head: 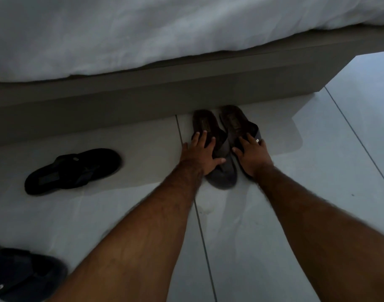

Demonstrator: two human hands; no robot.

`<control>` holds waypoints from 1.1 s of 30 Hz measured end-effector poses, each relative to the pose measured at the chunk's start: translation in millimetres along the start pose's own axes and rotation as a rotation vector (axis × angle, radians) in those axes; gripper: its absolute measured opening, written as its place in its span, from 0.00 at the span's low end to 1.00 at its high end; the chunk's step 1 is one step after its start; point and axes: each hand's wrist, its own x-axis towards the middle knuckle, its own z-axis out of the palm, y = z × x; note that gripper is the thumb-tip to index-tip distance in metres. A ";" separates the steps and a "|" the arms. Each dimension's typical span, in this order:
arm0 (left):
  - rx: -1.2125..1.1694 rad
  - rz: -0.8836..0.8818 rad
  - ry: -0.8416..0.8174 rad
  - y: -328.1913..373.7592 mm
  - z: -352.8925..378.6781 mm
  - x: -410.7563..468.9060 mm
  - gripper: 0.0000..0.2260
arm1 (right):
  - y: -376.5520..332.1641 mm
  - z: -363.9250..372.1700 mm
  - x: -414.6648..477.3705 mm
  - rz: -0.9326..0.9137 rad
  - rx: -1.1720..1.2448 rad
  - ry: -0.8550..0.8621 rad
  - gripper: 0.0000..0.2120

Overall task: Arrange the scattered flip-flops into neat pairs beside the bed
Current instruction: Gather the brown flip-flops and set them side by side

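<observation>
With both hands flat and open on the brown flip-flop pair (226, 136) at the bed base (143, 101), left hand (200, 152) is nearer the black flip-flop (73, 171), lying leftward, long axis oblique to the bed; right hand (253, 152) farther

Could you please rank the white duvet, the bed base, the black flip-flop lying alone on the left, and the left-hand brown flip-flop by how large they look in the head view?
1. white duvet
2. bed base
3. black flip-flop and brown flip-flop: look about alike; a hand hides part of the brown one, so unranked.
</observation>
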 end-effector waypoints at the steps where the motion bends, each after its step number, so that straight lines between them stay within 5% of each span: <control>1: 0.003 0.006 -0.003 -0.6 0.2 0.9 0.39 | 1.1 0.9 0.7 0.004 0.000 -0.002 0.28; 33: 0.112 0.117 -0.099 14.1 24.3 -51.7 0.38 | 11.5 -4.2 -64.2 0.004 -0.043 -0.145 0.24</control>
